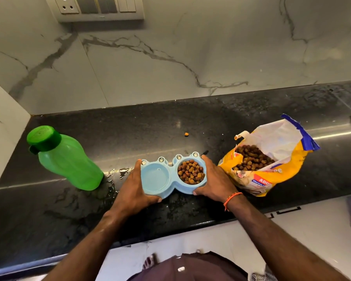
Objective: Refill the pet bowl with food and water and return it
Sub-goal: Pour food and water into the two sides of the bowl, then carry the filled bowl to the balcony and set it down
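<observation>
From the head camera, you are gripping the blue pet bowl (171,179) at both ends over the black counter (190,122): your left hand (135,187) is curling round its nine o'clock end, your right hand (216,181) its three o'clock end. Kibble (191,171) is filling the right well, and the green bottle (67,159) is standing at nine o'clock.

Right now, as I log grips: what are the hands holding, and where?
Both hold the blue pet bowl: left hand grips its water end, right hand its kibble end.

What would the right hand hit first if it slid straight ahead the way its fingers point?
The right hand grips the blue pet bowl, fingers aimed at the back wall. Past the bowl, only bare counter shows, probably up to the wall.
</observation>
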